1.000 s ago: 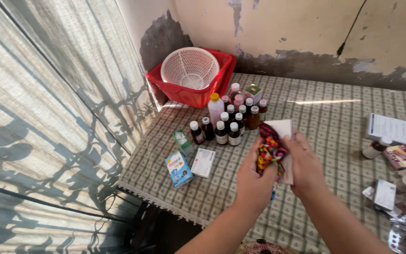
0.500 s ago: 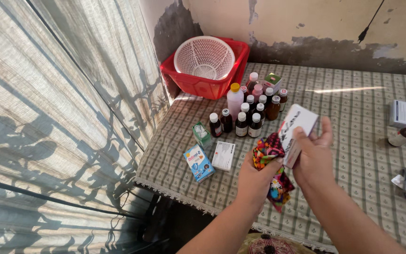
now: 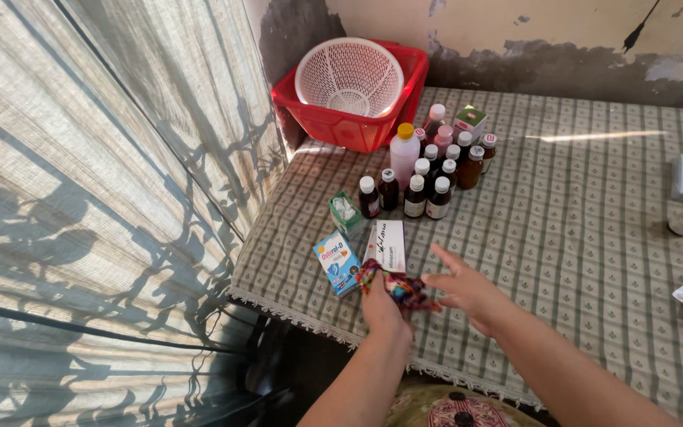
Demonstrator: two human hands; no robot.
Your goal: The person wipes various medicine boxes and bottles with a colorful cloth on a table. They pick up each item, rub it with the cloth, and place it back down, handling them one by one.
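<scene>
Your left hand (image 3: 381, 304) has its grip closed on a bright patterned cloth (image 3: 399, 286). Your right hand (image 3: 468, 291) is open and empty, just right of it. The white box (image 3: 386, 245) lies on the bench (image 3: 579, 213) just beyond. Judged step: wiping boxes; next calls for picking another.

Single head view, steeply down over table (image 3: 579, 205) corner, close.

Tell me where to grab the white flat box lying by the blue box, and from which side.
Grip the white flat box across its two long edges, near the end facing the bottles, coming from above. It lies flat on the tablecloth, so only the edges offer purchase. Its near end sits beside the left hand and colourful cloth, and the blue box crowds its left side.
</scene>
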